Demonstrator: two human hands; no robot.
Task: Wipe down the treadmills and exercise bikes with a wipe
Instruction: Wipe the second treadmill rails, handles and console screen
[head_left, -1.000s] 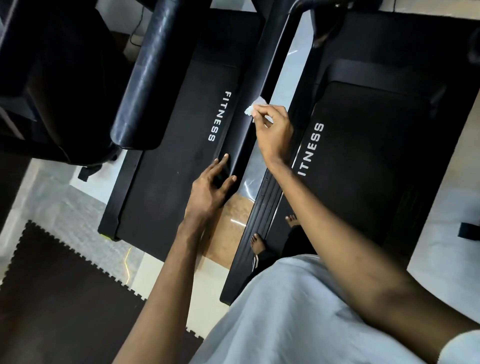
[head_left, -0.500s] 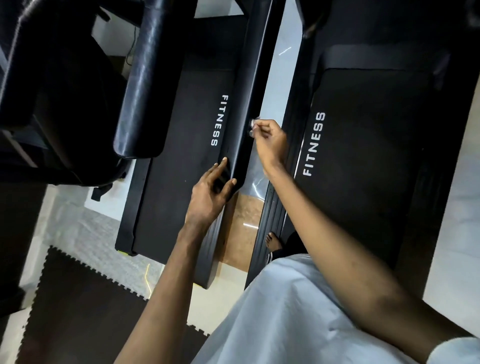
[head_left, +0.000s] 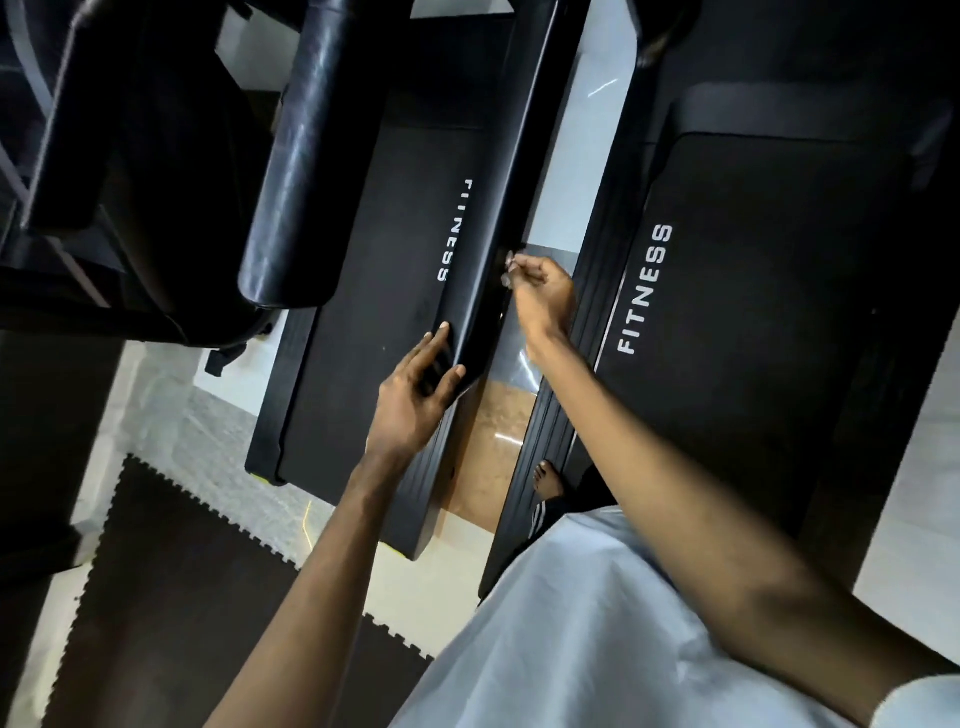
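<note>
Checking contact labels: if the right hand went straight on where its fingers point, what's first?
The black handrail; the right hand pinches the wipe beside its edge, probably already touching, though depth is unclear.

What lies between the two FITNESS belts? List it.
Head view: the black handrail, the left hand holding its end, the right hand pinching a wipe at its side, and a floor strip with a bare foot.
</note>
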